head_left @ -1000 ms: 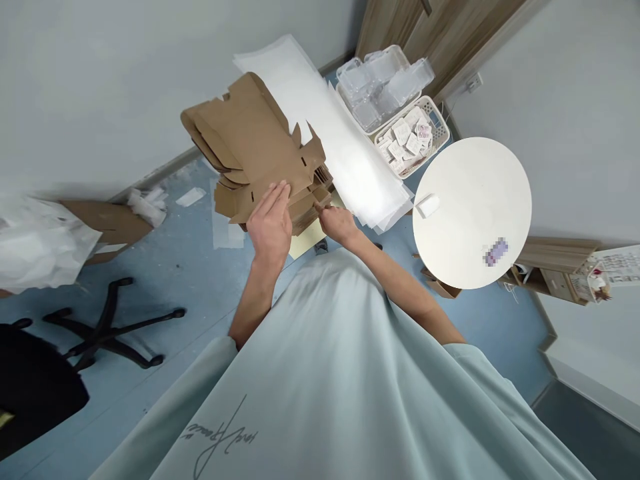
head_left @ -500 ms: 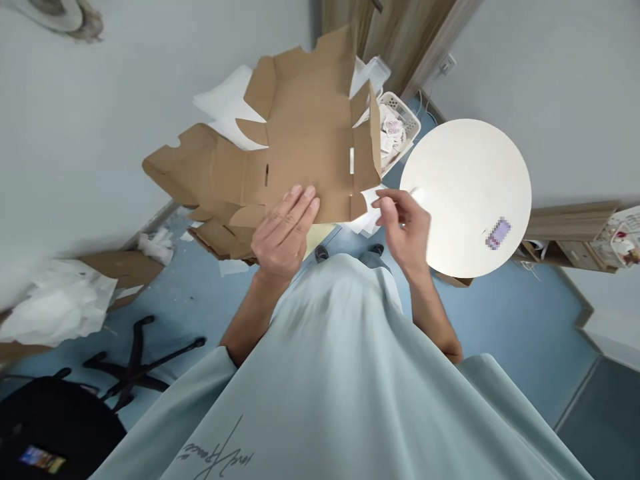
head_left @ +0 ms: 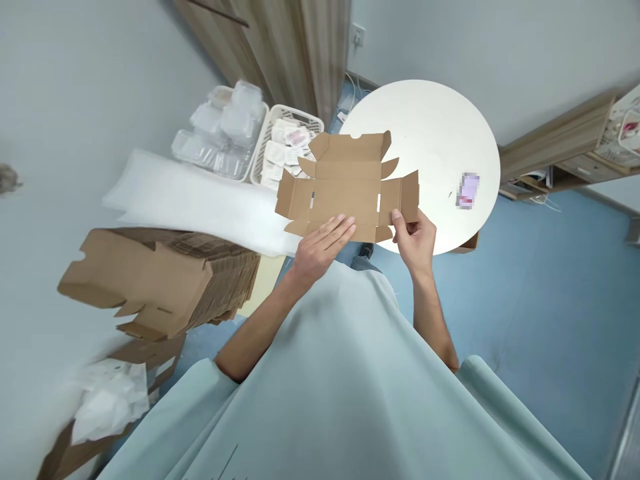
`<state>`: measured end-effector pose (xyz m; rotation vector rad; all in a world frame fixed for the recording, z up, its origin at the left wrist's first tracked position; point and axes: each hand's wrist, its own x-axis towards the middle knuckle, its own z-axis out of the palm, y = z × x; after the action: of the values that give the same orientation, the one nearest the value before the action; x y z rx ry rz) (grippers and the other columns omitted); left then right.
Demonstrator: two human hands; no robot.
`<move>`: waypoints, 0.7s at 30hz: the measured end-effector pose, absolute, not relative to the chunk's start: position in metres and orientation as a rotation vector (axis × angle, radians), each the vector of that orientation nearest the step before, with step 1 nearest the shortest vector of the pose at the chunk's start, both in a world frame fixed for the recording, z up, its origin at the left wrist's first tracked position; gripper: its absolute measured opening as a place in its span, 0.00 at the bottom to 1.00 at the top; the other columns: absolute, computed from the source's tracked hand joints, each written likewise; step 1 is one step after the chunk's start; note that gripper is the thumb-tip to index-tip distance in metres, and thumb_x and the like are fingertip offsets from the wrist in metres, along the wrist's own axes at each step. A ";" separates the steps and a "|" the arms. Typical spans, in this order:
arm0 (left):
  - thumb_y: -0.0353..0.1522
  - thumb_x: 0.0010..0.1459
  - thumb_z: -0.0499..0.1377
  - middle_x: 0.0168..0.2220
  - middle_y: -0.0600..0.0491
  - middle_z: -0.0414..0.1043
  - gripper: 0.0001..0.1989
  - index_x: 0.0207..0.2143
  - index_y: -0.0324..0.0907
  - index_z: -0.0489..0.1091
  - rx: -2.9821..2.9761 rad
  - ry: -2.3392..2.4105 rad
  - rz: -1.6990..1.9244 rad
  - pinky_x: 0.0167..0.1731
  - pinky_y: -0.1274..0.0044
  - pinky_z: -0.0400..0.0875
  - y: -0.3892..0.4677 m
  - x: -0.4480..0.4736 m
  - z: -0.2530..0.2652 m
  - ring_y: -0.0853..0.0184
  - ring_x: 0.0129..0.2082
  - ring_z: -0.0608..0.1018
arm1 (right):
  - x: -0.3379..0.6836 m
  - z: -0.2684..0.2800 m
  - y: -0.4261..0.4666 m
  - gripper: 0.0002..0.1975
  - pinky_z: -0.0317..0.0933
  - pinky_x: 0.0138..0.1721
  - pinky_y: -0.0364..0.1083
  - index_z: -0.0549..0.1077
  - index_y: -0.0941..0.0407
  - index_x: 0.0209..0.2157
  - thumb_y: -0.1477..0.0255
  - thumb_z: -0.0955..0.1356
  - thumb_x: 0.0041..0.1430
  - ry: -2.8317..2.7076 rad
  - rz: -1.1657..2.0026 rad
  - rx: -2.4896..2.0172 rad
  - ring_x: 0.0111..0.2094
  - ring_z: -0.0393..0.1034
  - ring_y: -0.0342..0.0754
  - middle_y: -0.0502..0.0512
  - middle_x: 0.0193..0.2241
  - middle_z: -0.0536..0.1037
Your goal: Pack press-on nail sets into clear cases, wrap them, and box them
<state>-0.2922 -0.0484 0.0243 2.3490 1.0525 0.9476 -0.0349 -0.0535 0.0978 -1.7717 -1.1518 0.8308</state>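
Observation:
A flat, unfolded brown cardboard box (head_left: pixel 345 197) hangs in front of me, partly over the edge of the white round table. Its side flaps stick up a little, and two narrow slots show light through them. My left hand (head_left: pixel 323 245) grips its near edge, with the fingers laid straight on top and the thumb hidden. At the right side flap, my right hand (head_left: pixel 415 241) pinches the card with the thumb on top and the other fingers behind it.
The round table (head_left: pixel 425 120) carries a blurred purple item (head_left: pixel 468 191). To the left stand a stack of flat cardboard boxes (head_left: pixel 145 280), white foam sheets (head_left: pixel 200 200), clear plastic containers (head_left: pixel 225 127) and a white basket (head_left: pixel 320 123) of small packets. A carton holds white wrapping (head_left: pixel 110 400).
The cardboard has moved right, away from the stack and towards the round table. My right hand, apart from it before, now grips its right flap. The view has turned right.

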 end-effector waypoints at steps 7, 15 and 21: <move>0.26 0.84 0.44 0.72 0.43 0.79 0.29 0.75 0.46 0.76 2.405 0.851 0.593 0.77 0.56 0.77 0.005 -0.165 -0.056 0.58 0.77 0.76 | 0.094 0.008 -0.034 0.30 0.70 0.29 0.47 0.73 0.51 0.37 0.37 0.74 0.64 -0.859 1.056 -1.865 0.24 0.72 0.44 0.52 0.33 0.83; 0.18 0.75 0.51 0.76 0.33 0.73 0.30 0.74 0.33 0.75 2.328 0.784 -0.088 0.82 0.53 0.67 0.031 -0.068 -0.136 0.52 0.81 0.72 | 0.170 -0.104 -0.031 0.15 0.64 0.28 0.41 0.71 0.53 0.35 0.61 0.75 0.73 -0.625 1.327 -2.130 0.26 0.75 0.42 0.47 0.31 0.79; 0.17 0.71 0.51 0.78 0.30 0.70 0.34 0.76 0.32 0.73 2.277 0.802 -0.258 0.80 0.54 0.69 0.011 -0.041 -0.163 0.48 0.82 0.71 | 0.192 -0.145 -0.040 0.12 0.67 0.32 0.40 0.73 0.54 0.34 0.69 0.71 0.76 -0.630 1.413 -2.275 0.28 0.78 0.43 0.48 0.31 0.80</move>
<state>-0.0406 0.0110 -0.1625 2.2765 0.8017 -0.2577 0.1915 -0.0401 -0.1451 -2.2753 -0.6301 1.4128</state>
